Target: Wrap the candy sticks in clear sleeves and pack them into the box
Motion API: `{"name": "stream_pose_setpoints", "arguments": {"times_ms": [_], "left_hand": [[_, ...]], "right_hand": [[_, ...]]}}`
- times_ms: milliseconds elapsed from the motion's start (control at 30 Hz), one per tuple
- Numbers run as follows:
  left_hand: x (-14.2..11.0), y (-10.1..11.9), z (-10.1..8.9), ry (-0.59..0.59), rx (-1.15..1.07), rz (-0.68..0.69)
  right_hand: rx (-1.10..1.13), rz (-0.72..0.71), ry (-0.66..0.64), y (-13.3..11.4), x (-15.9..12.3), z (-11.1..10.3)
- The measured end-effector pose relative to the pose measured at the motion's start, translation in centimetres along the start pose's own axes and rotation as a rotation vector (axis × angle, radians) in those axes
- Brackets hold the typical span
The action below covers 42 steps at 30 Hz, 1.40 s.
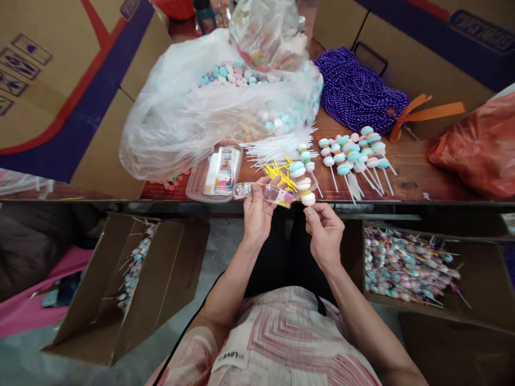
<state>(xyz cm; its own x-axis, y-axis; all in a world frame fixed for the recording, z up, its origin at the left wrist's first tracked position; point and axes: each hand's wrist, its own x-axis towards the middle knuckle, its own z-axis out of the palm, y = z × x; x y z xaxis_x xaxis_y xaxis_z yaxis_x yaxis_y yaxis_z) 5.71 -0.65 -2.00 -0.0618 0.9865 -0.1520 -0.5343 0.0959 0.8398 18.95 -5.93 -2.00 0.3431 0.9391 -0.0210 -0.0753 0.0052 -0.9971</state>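
Near the frame's centre, a skewer (302, 182) of blue, white and pink candies is pinched at its lower end between the thumb and fingers of the right hand (325, 230); just to its left, a clear wrapper (277, 195) is gripped, lying sideways, by the left hand (258, 212); behind them, yellow ties (272, 172) are heaped, with white sticks (281, 146) piled above; left of the wrapper, a packet (226, 170) is held in a clear tub (193, 187); right of centre, more skewers (354, 155) are laid in a cluster on the table (410, 185); at upper centre, loose candies (229, 75) are held in a bag (161, 126); at upper right, purple strands (354, 88) are bundled with an orange strip (436, 111), and a red bag (478, 150) is seen at the right edge; at lower left and lower right, candy sticks are packed in a left box (164, 279) and a right box (483, 289); the upper corners are filled by cartons (64, 75).
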Motion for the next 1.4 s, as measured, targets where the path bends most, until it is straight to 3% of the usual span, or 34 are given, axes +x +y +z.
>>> {"name": "stream_pose_setpoints", "arguments": {"times_ms": [300, 467, 800, 967, 1167, 1300, 1400], "left_hand": [[-0.9, -0.5, 0.5, 0.062, -0.055, 0.007], [-1.2, -0.6, 0.3, 0.041, -0.059, -0.036], [-2.3, -1.3, 0.1, 0.007, -0.023, -0.068], [-2.8, -1.2, -0.9, 0.217, -0.014, -0.079], [-2.4, -1.6, -1.9, 0.351, -0.044, -0.034], [-2.3, -1.9, -1.9, 0.366, -0.015, 0.039], [-2.5, -2.0, -1.8, 0.339, 0.019, 0.036]], "right_hand": [[-0.052, 0.01, 0.001, -0.7, 0.4, 2.8], [-0.03, 0.017, 0.042, 0.4, 0.5, 2.8], [0.05, 0.102, -0.028, 0.6, 0.9, 2.6], [0.084, 0.107, 0.023, 1.1, 1.1, 2.3], [-0.004, 0.117, -0.114, 1.3, 0.6, 1.3], [0.013, 0.147, -0.288, 1.0, 0.9, 0.8], [0.036, 0.147, -0.335, 1.1, 1.1, 0.8]]}}
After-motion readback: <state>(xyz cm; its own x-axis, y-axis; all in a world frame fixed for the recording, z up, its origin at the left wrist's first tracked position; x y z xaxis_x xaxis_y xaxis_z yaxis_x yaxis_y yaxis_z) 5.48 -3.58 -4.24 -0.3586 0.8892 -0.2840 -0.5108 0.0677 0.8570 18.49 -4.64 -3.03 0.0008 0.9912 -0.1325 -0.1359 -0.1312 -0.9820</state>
